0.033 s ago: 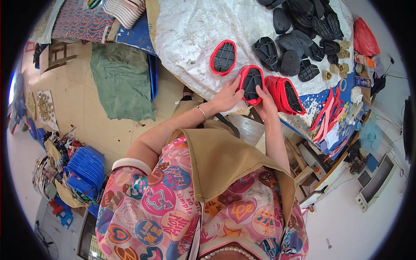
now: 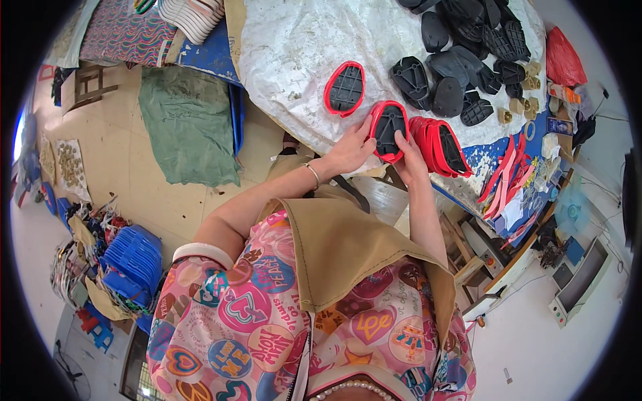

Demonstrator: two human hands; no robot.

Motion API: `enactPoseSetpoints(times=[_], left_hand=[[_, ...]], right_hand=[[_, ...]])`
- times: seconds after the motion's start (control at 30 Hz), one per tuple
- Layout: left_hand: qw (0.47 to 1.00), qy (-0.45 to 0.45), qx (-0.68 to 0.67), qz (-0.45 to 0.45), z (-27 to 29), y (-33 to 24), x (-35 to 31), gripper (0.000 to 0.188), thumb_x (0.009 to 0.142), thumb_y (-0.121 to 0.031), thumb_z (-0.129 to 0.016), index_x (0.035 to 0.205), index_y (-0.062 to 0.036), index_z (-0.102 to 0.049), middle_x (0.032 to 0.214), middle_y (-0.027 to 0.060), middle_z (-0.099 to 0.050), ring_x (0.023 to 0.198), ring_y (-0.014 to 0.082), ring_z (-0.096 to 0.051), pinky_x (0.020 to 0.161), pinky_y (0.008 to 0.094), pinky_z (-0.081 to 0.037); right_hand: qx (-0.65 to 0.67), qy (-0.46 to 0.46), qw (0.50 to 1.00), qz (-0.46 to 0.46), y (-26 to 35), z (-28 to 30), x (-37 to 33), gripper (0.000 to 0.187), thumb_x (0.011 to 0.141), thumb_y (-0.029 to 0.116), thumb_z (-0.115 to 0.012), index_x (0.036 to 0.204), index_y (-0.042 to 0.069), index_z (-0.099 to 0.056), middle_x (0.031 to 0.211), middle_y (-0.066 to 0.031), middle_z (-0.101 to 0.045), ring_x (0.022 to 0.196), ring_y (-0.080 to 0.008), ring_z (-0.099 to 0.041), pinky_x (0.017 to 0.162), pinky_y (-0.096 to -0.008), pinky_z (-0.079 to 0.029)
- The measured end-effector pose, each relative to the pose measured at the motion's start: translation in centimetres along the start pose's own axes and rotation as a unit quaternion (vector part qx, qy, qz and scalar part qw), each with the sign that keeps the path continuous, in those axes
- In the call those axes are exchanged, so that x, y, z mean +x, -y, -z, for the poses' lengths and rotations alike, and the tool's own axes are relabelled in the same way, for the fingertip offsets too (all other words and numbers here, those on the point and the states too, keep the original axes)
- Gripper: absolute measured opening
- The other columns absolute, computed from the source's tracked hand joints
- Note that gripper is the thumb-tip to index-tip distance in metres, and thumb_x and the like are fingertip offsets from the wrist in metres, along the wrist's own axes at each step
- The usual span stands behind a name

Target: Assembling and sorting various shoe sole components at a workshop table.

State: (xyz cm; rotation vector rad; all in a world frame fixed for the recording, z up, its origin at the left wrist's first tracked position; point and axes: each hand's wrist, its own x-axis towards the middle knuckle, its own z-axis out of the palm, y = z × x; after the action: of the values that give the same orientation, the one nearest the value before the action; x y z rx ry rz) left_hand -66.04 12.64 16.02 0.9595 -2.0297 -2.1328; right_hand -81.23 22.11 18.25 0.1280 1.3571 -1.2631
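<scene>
The left hand [image 2: 352,148] was half-curled, fingers pressed along the left side of one oval black ribbed piece with a glossy red rim [image 2: 389,130], while the right hand [image 2: 412,162] gripped its lower right, thumb on the black face, so the two pinched it over the near edge of the table. Just right of it leaned a tight row of matching red-rimmed pieces [image 2: 438,147], too overlapped to count. One loose red-rimmed oval [image 2: 345,88] lay flat, a little farther off at left. Beyond sprawled a heap of bare black ribbed pieces [image 2: 447,97], ten or more, jumbled, with several small tan pieces [image 2: 530,77] beside it. Beneath spread one stained, creased white sheet [image 2: 294,60] over a blue tabletop [image 2: 478,160]. Across the tan floor [image 2: 177,212] lay one crumpled green cloth [image 2: 190,123]; one red plastic bag [image 2: 563,57] sat past the table's right side.
</scene>
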Motion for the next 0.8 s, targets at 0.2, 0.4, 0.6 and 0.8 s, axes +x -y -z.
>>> enactPoseSetpoints(times=[0.2,0.4,0.6,0.8], left_hand=[[0.999,0.028,-0.037,0.008,0.5,1.4,0.9,0.075,0.087,-0.043,-0.047,0.139,0.0019,-0.017,0.128,0.0260,-0.038,0.119,0.0356,-0.036,0.100,0.0391,-0.029],[0.984,0.087,-0.137,0.074,1.9,0.7,0.8,0.081,0.085,-0.047,-0.053,0.138,0.0038,-0.018,0.129,0.0201,-0.039,0.120,0.0267,-0.037,0.101,0.0356,-0.030],[0.992,0.090,-0.006,0.083,1.7,-0.2,-0.6,0.074,0.090,-0.045,-0.043,0.138,0.0054,-0.017,0.136,0.0258,-0.029,0.129,0.0336,-0.026,0.107,0.0383,-0.020],[0.989,0.028,-0.114,0.092,1.5,1.7,-0.3,0.073,0.091,-0.048,-0.040,0.139,0.0027,-0.019,0.143,0.0206,-0.021,0.135,0.0293,-0.015,0.109,0.0358,-0.015]], right_hand=[[-0.018,-0.032,0.999,0.029,-0.4,-0.2,1.0,0.059,0.079,0.014,-0.067,0.129,0.004,-0.037,0.117,-0.0110,-0.052,0.102,-0.0211,-0.055,0.086,-0.0350,-0.048],[-0.001,-0.043,0.994,0.103,-2.6,0.1,0.5,0.069,0.073,0.009,-0.069,0.132,0.002,-0.032,0.119,-0.0124,-0.049,0.107,-0.0219,-0.051,0.091,-0.0339,-0.043],[0.005,-0.047,0.995,0.085,-1.8,-0.3,0.7,0.066,0.074,0.008,-0.068,0.130,0.000,-0.034,0.116,-0.0126,-0.052,0.103,-0.0215,-0.054,0.089,-0.0322,-0.045],[-0.016,-0.056,0.992,0.111,-2.4,-0.4,0.3,0.066,0.073,0.007,-0.067,0.130,0.000,-0.034,0.118,-0.0130,-0.051,0.104,-0.0215,-0.053,0.089,-0.0319,-0.045]])
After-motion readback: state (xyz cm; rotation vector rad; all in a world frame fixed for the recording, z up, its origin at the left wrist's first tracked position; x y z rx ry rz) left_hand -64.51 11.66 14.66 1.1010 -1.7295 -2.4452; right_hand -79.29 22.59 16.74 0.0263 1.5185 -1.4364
